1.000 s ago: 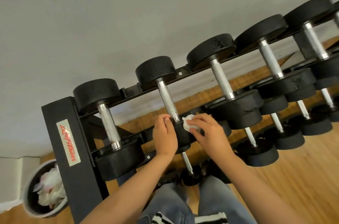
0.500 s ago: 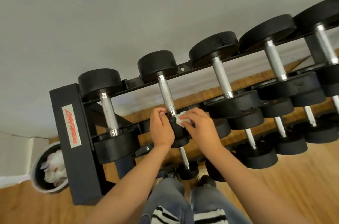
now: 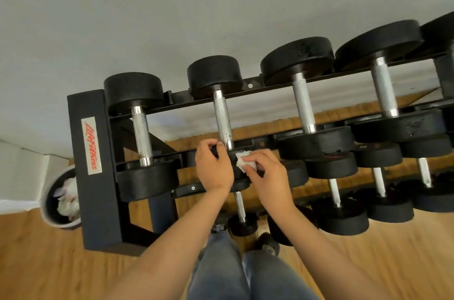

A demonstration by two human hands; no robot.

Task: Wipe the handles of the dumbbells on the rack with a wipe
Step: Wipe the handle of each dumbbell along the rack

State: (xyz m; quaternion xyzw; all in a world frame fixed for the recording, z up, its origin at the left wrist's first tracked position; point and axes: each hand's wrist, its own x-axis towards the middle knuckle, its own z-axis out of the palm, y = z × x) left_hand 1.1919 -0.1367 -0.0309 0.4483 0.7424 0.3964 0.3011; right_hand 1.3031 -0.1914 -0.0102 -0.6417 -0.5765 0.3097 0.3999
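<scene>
- The rack (image 3: 93,152) carries a row of black dumbbells on its top tier, each lying across from the back rail to the front rail.
- The second dumbbell (image 3: 213,73) from the rack's left end post has its knurled steel handle (image 3: 222,120) running back to front. Its far head sits at the back rail and its near head at the front rail, and the far end leans slightly toward the left end.
- The left hand (image 3: 213,168) grips that dumbbell's near head from the left, fingers curled over its top edge, with fingertips just beside the handle's near end.
- The right hand (image 3: 267,177) pinches a crumpled white wipe (image 3: 242,161) between thumb and fingers.
- The wipe lies on the near head, just right of the handle's near end, between the two hands and apart from the knurled part.
- More dumbbells (image 3: 339,216) lie on the lower tier beneath.
- A round bin (image 3: 52,201) with white crumpled paper stands on the wooden floor (image 3: 49,263) beside the rack's left end.
</scene>
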